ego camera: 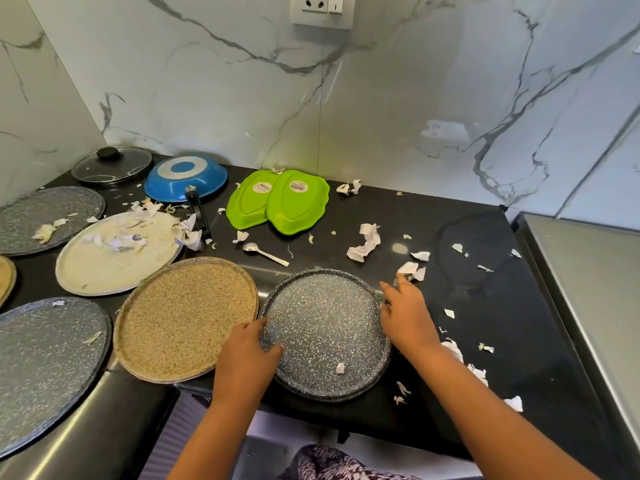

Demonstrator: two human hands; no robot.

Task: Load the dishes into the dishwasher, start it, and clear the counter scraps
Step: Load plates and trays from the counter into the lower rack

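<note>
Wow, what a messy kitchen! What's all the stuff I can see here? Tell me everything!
held grey plate: one, grey speckled, counter front centre
other grey plates: two, grey speckled, far left
tan plates: two, tan, one beside held plate, one cut off at left edge
white plate: one, whitish, left, scraps on it
blue pan: one, blue, upside down, back
glass lid: one, clear, black knob, back left
green dishes: two, green, overlapping, back centre
spoon: one, silver, centre
scraps: many, whitish, scattered
counter: one, black
wall socket: one, white, top
left hand: one, grips held plate's left rim
right hand: one, touches its right rim
</note>
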